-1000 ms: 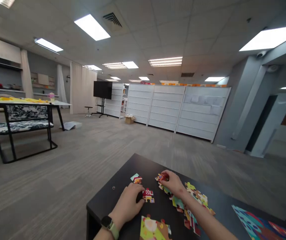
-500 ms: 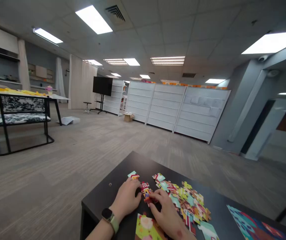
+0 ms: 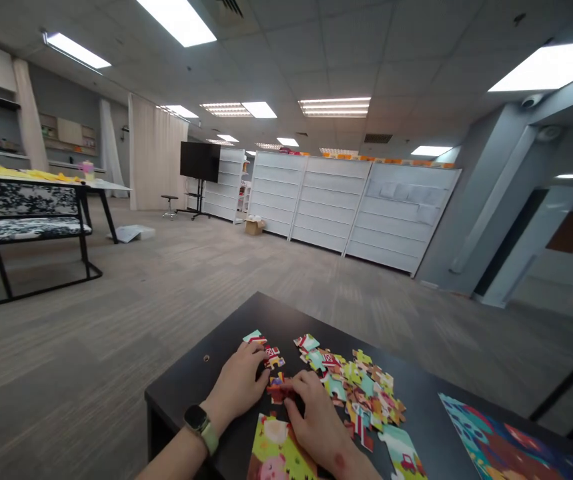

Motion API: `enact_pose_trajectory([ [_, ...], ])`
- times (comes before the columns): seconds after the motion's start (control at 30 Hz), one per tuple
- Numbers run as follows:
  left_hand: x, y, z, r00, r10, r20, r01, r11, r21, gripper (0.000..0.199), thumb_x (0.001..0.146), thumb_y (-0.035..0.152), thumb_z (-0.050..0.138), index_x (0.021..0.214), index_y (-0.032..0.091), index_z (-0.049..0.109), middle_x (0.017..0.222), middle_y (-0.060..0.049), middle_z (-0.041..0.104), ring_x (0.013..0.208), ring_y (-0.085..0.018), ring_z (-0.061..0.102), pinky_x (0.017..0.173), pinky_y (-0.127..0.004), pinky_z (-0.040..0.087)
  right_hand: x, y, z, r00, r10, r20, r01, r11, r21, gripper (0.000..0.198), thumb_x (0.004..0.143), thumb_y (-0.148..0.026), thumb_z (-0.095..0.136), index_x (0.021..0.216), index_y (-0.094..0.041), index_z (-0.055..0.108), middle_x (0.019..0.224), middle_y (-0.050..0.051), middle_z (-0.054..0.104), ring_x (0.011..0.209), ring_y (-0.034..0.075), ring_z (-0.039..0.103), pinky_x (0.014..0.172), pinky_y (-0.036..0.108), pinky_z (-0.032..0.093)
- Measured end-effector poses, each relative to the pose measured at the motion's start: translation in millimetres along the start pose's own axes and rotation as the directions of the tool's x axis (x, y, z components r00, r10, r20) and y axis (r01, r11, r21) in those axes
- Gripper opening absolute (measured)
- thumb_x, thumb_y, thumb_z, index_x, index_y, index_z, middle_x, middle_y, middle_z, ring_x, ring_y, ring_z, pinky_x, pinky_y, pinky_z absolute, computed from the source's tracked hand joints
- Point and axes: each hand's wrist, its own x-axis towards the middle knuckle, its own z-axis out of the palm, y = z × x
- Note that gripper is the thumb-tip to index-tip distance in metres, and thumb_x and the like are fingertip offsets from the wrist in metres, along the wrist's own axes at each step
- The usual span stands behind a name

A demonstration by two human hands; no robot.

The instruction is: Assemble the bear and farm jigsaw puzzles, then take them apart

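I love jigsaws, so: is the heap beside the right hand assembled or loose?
Mostly loose: the puzzle pieces overlap in a jumble.

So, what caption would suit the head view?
Right hand touching a puzzle piece, left hand close by, on a black table.

head view | from wearer's head | forward, downward | black table [image 3: 246,321] near | shelving [image 3: 329,203] far

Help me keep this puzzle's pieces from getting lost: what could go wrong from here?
Some far pieces of the loose pile lie near the edge of the table; a careless sweep might drop one. The right hand lies partly over the green puzzle section and could shift it. The left hand, close to a red barn piece, might nudge it.
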Motion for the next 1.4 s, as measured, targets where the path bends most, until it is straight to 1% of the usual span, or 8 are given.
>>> enact_pose_trajectory([
  [0.23,-3,2,-5,0.998,0.051,0.036,-0.050,0.998,-0.028,0.030,0.087,0.021,0.053,0.111,0.025,0.070,0.118,-0.006,0.063,0.109,-0.026,0.055,0.097,-0.038,0.044,1,1,2,0.995,0.029,-0.094,-0.029,1.000,0.002,0.029,0.074,-0.003,0.050,0.093,-0.021,0.061,0.096,0.006,0.064,0.095,0.024,0.058,0.087,0.036,0.047],
  [0.5,-5,-4,-8,0.989,0.084,0.122,-0.077,0.995,-0.060,0.054,0.079,0.017,0.058,0.132,0.028,0.062,0.142,-0.004,0.056,0.129,-0.028,0.046,0.108,-0.040,0.037,2,11,3,0.996,0.051,-0.078,-0.047,0.998,0.043,0.025,0.073,-0.003,0.048,0.087,-0.022,0.056,0.089,0.003,0.063,0.089,0.021,0.060,0.081,0.033,0.047],
  [0.7,-8,4,-15,0.996,0.067,0.058,-0.057,0.987,-0.150,0.028,0.077,0.025,0.068,0.106,0.023,0.068,0.112,-0.006,0.064,0.105,-0.025,0.057,0.093,-0.033,0.045,2,9,1,1.000,0.017,-0.024,-0.014,0.991,0.132,0.023,0.077,-0.005,0.051,0.089,-0.022,0.060,0.091,0.002,0.064,0.090,0.020,0.061,0.081,0.030,0.047],
  [0.83,-8,0,-15,0.996,0.054,0.078,-0.037,0.980,-0.198,0.018,0.076,0.024,0.072,0.093,0.022,0.069,0.103,-0.004,0.066,0.100,-0.024,0.058,0.089,-0.032,0.045,2,17,3,0.993,0.059,-0.101,-0.048,0.992,0.115,0.024,0.082,-0.007,0.045,0.093,-0.022,0.060,0.094,0.004,0.065,0.091,0.021,0.061,0.083,0.032,0.048],
  [0.97,-9,-5,-15,0.994,0.059,0.089,-0.039,0.975,-0.221,0.019,0.078,0.018,0.067,0.097,0.023,0.070,0.105,-0.004,0.067,0.102,-0.023,0.059,0.092,-0.032,0.045,3,24,5,0.976,0.136,-0.168,-0.132,0.991,0.034,0.042,0.076,-0.001,0.039,0.104,-0.020,0.064,0.107,0.008,0.068,0.107,0.024,0.060,0.095,0.038,0.047],
  [1.13,-12,-3,-14,0.990,0.112,0.081,-0.093,0.975,-0.200,0.036,0.079,0.012,0.058,0.110,0.025,0.070,0.112,-0.005,0.067,0.108,-0.024,0.059,0.097,-0.034,0.045,3,11,1,0.998,0.047,0.035,-0.042,0.990,-0.136,0.058,0.082,-0.009,0.046,0.138,-0.023,0.055,0.147,0.006,0.054,0.135,0.032,0.042,0.109,0.053,0.034],
  [1.23,-13,-2,-13,0.985,0.138,0.101,-0.119,0.979,-0.167,0.041,0.080,0.011,0.055,0.115,0.027,0.069,0.117,-0.005,0.066,0.111,-0.025,0.058,0.099,-0.036,0.045,0,3,1,0.996,0.050,0.072,-0.039,0.987,-0.155,0.053,0.086,-0.012,0.046,0.136,-0.024,0.057,0.146,0.005,0.055,0.134,0.033,0.043,0.109,0.054,0.032],
  [1.4,-11,0,-13,0.980,0.151,0.126,-0.135,0.983,-0.126,0.027,0.092,0.028,0.056,0.115,0.029,0.070,0.118,-0.006,0.065,0.111,-0.026,0.057,0.097,-0.037,0.046,-1,4,0,0.998,0.041,-0.042,-0.046,0.992,-0.118,0.043,0.084,-0.009,0.048,0.121,-0.024,0.065,0.132,0.005,0.064,0.122,0.026,0.052,0.105,0.042,0.037],
])
